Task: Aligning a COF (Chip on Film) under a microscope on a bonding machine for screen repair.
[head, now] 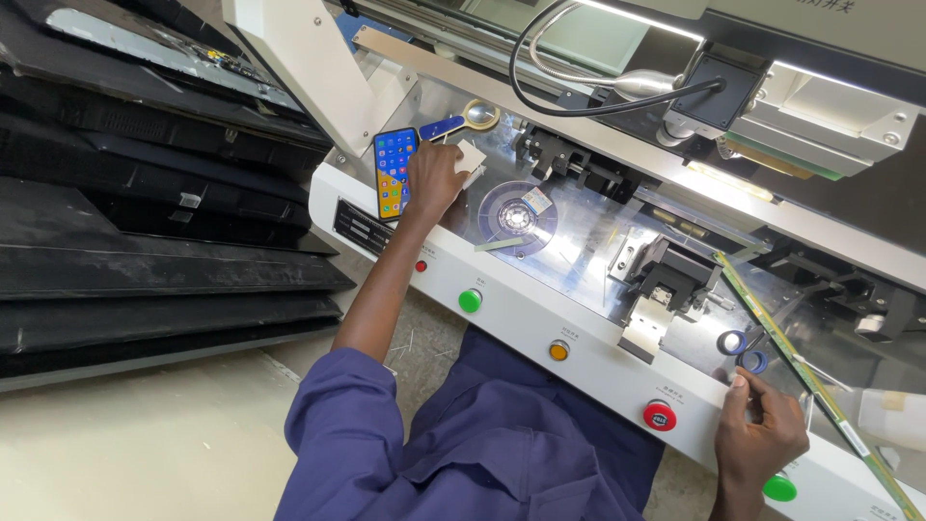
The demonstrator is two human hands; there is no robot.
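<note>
Left hand (434, 178): fingers curled over a small white pad (472, 157) on the machine deck (579, 251), touching it; whether it is actually pinched cannot be told. Smartphone (394, 172), screen lit, lies just beside this hand at 9 o'clock; blue-handled magnifier (463, 121) lies near at 1 o'clock; clear tape reel (518, 217) sits near at 4 o'clock. Left arm is stretched forward across the white front panel (540, 318), blue sleeve (338, 415) at the shoulder. Right hand (762, 434): grip loosely closed, fingertips resting at the deck's front edge, nothing clearly held. Blue-handled scissors (745, 349) lie just beyond its fingertips at 12 o'clock; a long narrow green strip (820, 386) runs diagonally past it at 2 o'clock. Right wrist is bent upward, hand low at the panel. Panel buttons: green button (470, 300), orange button (558, 350), red button (660, 416).
</note>
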